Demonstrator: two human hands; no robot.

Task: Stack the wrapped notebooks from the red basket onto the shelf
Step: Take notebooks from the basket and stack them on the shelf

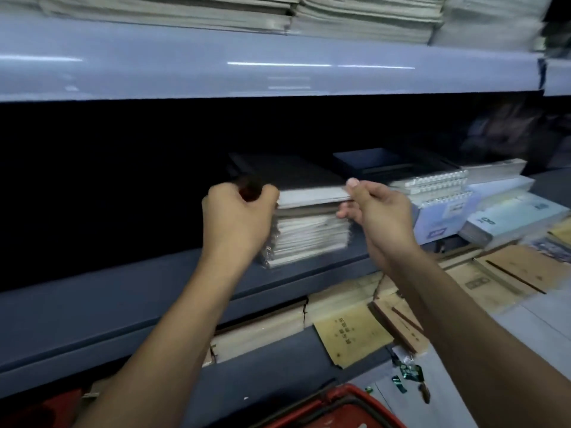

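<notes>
A stack of wrapped notebooks (312,233) stands on the dark grey shelf (123,301), topped by a dark-covered notebook (296,177). My left hand (238,217) grips the left end of the top notebook, with its fingers curled over the edge. At the right end my right hand (374,208) pinches the same notebook, thumb on top. The rim of the red basket (349,400) shows at the bottom edge of the view; its inside is out of sight.
More spiral notebooks (438,186) and pale blue packs (509,217) lie to the right on the same shelf. Brown paper envelopes (352,335) fill the shelf below. A glossy upper shelf (278,66) overhangs, loaded with paper stacks. The shelf space to the left is dark.
</notes>
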